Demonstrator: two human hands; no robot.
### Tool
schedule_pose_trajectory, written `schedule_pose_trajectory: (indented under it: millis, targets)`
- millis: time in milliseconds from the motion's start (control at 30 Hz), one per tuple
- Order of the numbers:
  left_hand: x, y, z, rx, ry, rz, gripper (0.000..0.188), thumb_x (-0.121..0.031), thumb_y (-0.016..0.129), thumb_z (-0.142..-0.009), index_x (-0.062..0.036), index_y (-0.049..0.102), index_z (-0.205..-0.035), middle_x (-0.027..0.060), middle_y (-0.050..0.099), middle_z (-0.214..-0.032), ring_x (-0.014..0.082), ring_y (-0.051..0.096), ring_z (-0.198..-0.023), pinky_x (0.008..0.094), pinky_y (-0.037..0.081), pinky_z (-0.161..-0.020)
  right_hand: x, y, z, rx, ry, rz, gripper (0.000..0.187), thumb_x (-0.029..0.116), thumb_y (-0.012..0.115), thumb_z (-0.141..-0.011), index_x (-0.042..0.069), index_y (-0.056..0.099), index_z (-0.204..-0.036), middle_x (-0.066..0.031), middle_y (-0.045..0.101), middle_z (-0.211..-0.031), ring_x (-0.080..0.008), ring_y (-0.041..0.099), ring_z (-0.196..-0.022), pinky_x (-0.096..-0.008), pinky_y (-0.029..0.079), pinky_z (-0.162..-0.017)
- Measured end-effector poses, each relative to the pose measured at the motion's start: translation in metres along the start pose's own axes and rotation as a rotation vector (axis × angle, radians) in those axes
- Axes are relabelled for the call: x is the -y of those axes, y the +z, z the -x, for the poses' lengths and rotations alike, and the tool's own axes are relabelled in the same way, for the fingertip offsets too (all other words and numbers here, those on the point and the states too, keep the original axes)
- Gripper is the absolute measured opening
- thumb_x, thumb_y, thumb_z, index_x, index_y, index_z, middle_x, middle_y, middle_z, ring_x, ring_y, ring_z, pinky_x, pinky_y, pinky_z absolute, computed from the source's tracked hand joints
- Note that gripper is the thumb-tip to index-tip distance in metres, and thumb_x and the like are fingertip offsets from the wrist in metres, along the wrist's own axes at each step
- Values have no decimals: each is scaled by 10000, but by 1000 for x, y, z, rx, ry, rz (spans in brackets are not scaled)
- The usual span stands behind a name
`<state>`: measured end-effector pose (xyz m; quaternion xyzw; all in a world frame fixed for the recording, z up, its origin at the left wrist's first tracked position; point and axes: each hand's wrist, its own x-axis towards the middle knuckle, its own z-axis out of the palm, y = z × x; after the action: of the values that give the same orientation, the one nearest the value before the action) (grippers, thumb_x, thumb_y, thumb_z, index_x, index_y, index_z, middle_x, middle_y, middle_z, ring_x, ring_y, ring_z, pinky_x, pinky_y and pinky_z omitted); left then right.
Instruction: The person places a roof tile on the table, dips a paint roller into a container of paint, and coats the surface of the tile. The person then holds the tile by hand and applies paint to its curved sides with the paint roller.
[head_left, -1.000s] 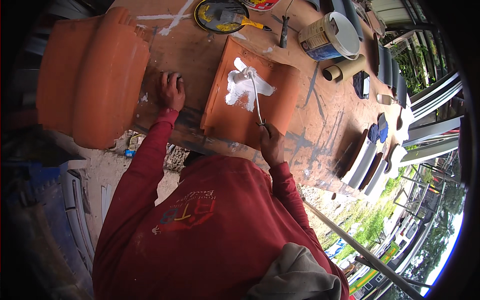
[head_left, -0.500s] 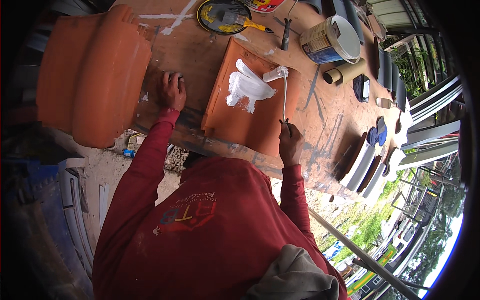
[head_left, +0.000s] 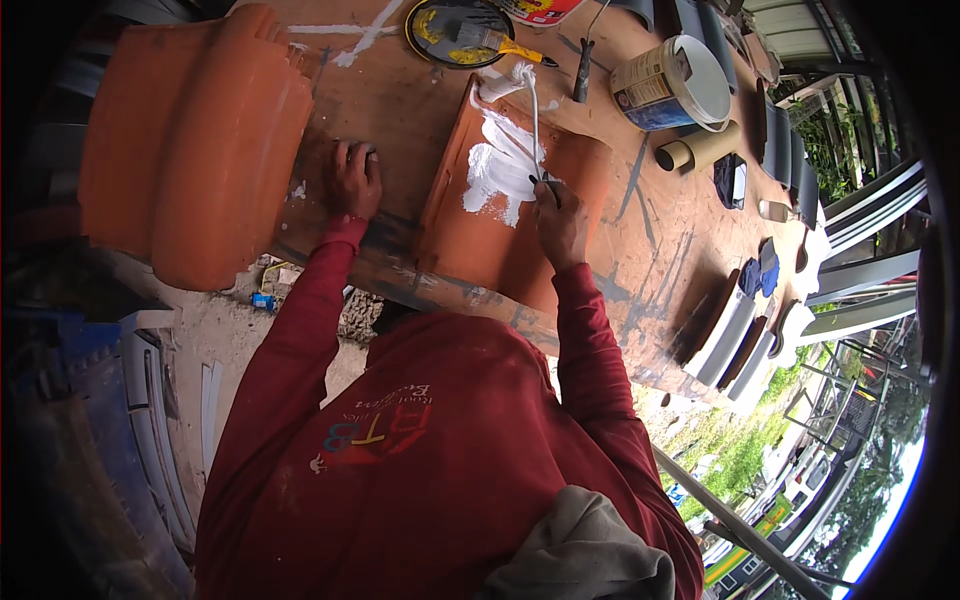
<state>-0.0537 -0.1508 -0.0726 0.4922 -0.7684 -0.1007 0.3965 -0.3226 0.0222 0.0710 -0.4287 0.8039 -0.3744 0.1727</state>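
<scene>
My right hand (head_left: 561,222) is closed around the dark handle of a small paint roller (head_left: 534,125). Its thin metal rod runs away from me to a roller head coated in white paint, at the far left corner of an orange roof tile (head_left: 560,250). Wet white paint (head_left: 497,175) covers a patch in the tile's middle and reaches its far edge. My left hand (head_left: 357,182) rests on the wooden table (head_left: 400,130) left of this tile, fingers bent and a little apart, holding nothing visible. Farther left stands a stack of orange roof tiles (head_left: 190,150).
Behind the tile lie a paint-smeared black lid (head_left: 440,35) with a yellow-handled brush (head_left: 500,42), and another dark handle (head_left: 582,75). A paint bucket (head_left: 670,85), cardboard tube (head_left: 705,147) and phone (head_left: 735,182) stand right. Dark tiles (head_left: 730,320) line the right edge.
The roller moved away and left, from the tile's upper right to its far left corner, spreading more white paint toward the far edge. My left hand stays on the table.
</scene>
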Motion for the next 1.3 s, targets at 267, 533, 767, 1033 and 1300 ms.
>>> schedule_pose_trajectory:
  millis: [267,533,767,1033,1300]
  targets:
    - [-1,-1,-1,-1,-19,34,200,-161,653,-910,-84,650,-1094,168,581,-1163,401,566,-1066,509,454,-909,-38,-72,20,-60,337,158,297,251,622,-949,-25,732,-965,-225,657,-730,-345,639,-648,-422,483,-639]
    - [-4,0,-5,-30,11,1,206,-138,668,-898,-80,647,-1095,178,577,-1182,419,562,-1073,513,455,-901,-12,-64,20,-96,120,248,272,244,610,-947,0,729,-941,-244,677,-781,-416,682,-740,-448,515,-660]
    - [-3,-2,-1,28,-6,-38,241,-187,658,-942,-66,657,-1150,254,572,-1263,466,584,-1106,513,492,-915,7,-33,7,-54,24,270,241,233,602,-954,24,720,-971,-246,687,-837,-434,684,-803,-455,526,-679]
    - [-5,-5,-3,36,-37,20,187,-162,649,-916,-84,645,-1086,147,586,-1133,384,574,-1053,493,463,-891,-15,-116,12,-69,71,434,227,214,648,-930,12,746,-966,-231,694,-804,-401,695,-745,-416,535,-676]
    - [-4,-2,-1,5,-30,-43,187,-166,653,-913,-97,650,-1087,148,581,-1171,398,568,-1062,513,451,-912,-2,-161,-18,100,-226,457,142,158,691,-905,63,741,-998,-135,724,-933,-323,706,-817,-383,538,-706]
